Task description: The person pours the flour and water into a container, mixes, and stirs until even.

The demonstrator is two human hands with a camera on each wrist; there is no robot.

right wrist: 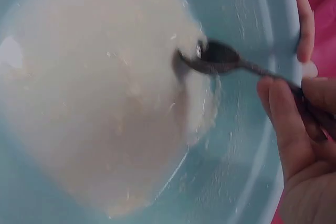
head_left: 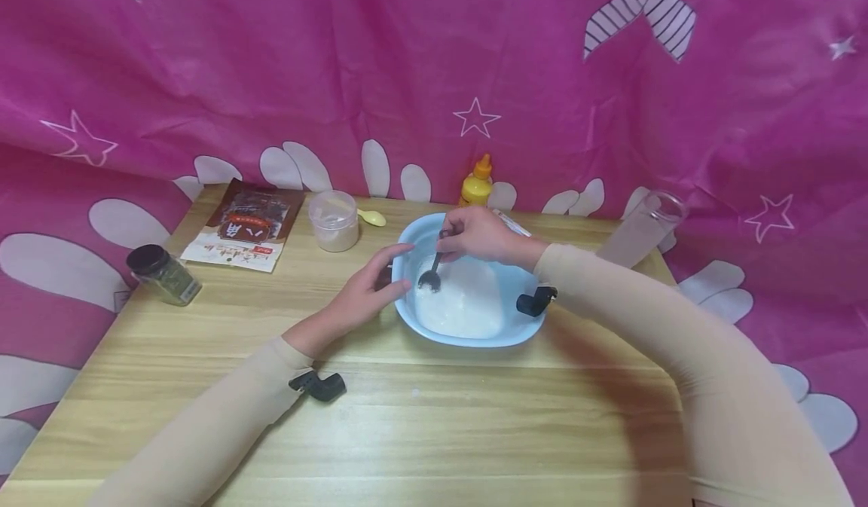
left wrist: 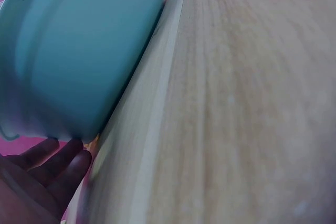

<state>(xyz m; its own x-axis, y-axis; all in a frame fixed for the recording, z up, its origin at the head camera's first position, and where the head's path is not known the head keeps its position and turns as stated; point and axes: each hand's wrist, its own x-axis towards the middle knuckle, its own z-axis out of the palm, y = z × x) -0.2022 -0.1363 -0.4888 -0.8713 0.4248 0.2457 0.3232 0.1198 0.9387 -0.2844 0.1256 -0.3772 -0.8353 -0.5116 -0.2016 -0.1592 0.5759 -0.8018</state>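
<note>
While the right hand (head_left: 478, 234) pinches the thin handle of a dark metal spoon (head_left: 432, 267) between curled fingers (right wrist: 281, 116) and thumb, the spoon's bowl sits dipped at the edge of a white, milky mixture (right wrist: 100, 98), seemingly so it can work through it. The mixture fills the bottom of a light blue bowl (head_left: 525, 332), which stands on the wooden table (head_left: 434, 424) near the middle of its far edge. The left hand (head_left: 369, 288) rests against the bowl's left outer wall with fingers nearly straight, touching rather than grasping, most likely to keep the bowl from sliding; the left wrist view shows the fingertips (left wrist: 68, 156) at the base of the blue wall. Both forearms, in beige sleeves, reach in from the near edge, the right one bent at the elbow and arching over the bowl's right rim, wrist turned down toward the spoon. Toward the far left corner lie a brown food packet (head_left: 246, 224) and a dark-lidded jar (head_left: 163, 273) on its side. A clear tub of pale powder (head_left: 334, 221) with a small yellow spoon (head_left: 369, 217) just beside it stands left of the bowl, a yellow squeeze bottle (head_left: 477, 183) behind it, and a clear glass (head_left: 640, 230) near the far right corner.
</note>
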